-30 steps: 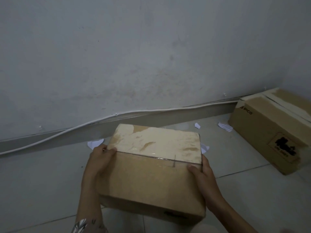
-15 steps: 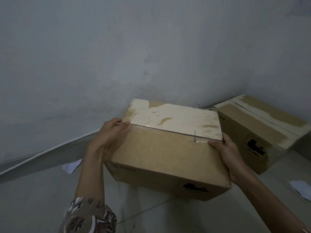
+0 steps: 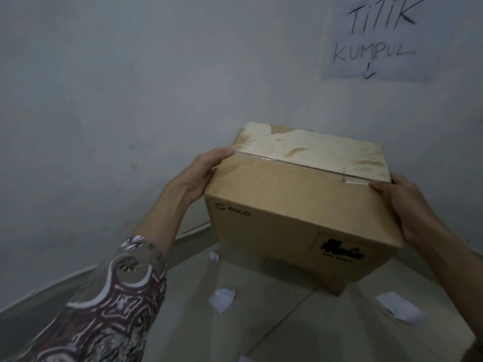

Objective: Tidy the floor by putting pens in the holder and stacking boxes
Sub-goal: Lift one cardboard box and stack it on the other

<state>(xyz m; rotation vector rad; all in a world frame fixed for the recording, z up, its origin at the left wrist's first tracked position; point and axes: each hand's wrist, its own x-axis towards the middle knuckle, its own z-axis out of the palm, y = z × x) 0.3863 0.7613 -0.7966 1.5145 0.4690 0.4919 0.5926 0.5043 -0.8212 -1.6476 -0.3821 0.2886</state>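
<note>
Cardboard box (image 3: pixel 292 205) up in the air, carried between both hands, its front face printed "PICO" with a black handling label low on the right. The left hand (image 3: pixel 198 176) clasps the left side, thumb hooked over the top edge right where the clear tape seam runs; the right hand (image 3: pixel 407 205) clamps the right side, thumb also on the top edge, fingers wrapped round the far face out of sight. A patterned sleeve (image 3: pixel 112 296) covers the left forearm.

Below the carried box, a corner of a second cardboard box (image 3: pixel 337 283) pokes out on the tiled floor (image 3: pixel 300 322), mostly hidden by the one in the hands, so whether the two touch cannot be told. Torn scraps of white paper (image 3: pixel 222 299) lie scattered on the tiles, one near the skirting board (image 3: pixel 190 239), one off to the right. On the wall (image 3: pixel 130 100) above hangs a paper sign (image 3: pixel 379 40) hand-lettered "TITIK KUMPUL" with an arrow pointing down.

Compared with half a second ago, the box has swung right and now sits over the second one, which then stood fully in view beside it; the sign has come into view as the head lifts.
</note>
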